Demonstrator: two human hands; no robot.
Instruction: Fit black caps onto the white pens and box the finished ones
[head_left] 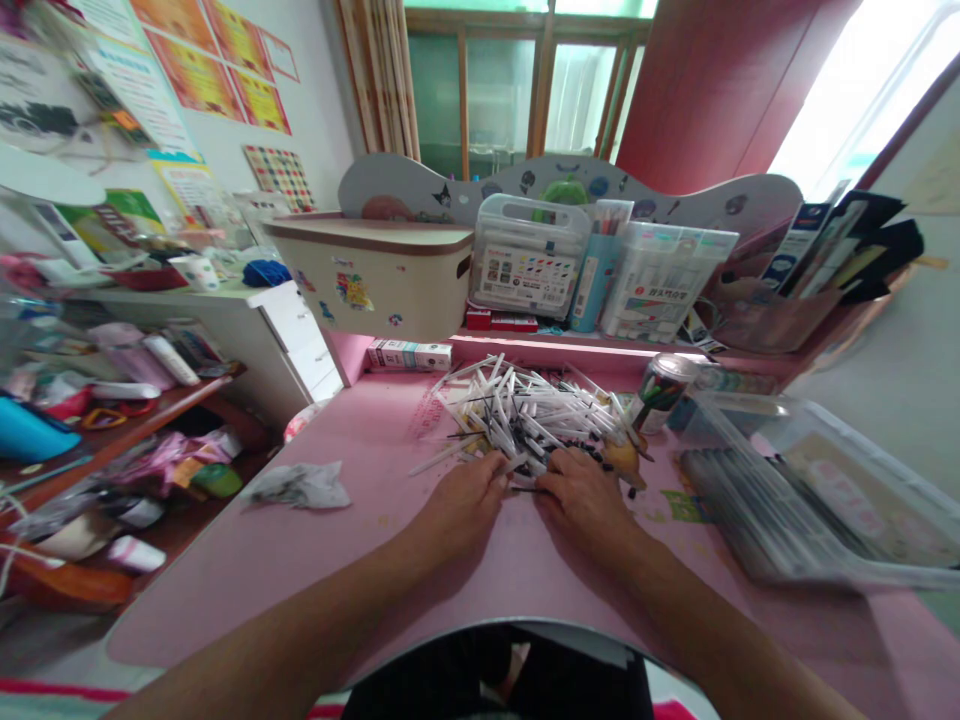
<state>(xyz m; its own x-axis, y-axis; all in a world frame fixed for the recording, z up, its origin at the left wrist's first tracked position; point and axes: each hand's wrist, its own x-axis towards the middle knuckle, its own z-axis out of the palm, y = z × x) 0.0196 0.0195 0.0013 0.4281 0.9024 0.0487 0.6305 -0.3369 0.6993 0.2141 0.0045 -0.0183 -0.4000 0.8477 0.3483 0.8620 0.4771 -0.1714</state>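
1. At the near edge of the heap of thin white plastic pen barrels with black tips, both hands rest on the pink desk top, knuckles up and fingers pointing away from the person.
2. The left hand has its fingers curled down among the nearest barrels; whether they pinch one is hidden under the fingers, so I cannot tell.
3. The right hand lies just beside it, fingertips touching the pile's near fringe; its fingers are bent, and I cannot tell if they close on anything.
4. Between the two hands a short black stick-like piece lies flat, its long axis running left to right, touching or nearly touching both sets of fingertips; neither hand is clearly nearer.
5. The heap spreads far and to both sides of the hands, with barrels lying in all directions.
6. A crumpled clear plastic bag lies to the left, well apart; a clear plastic storage box sits to the right, and a patterned round tin stands at the pile's far right.
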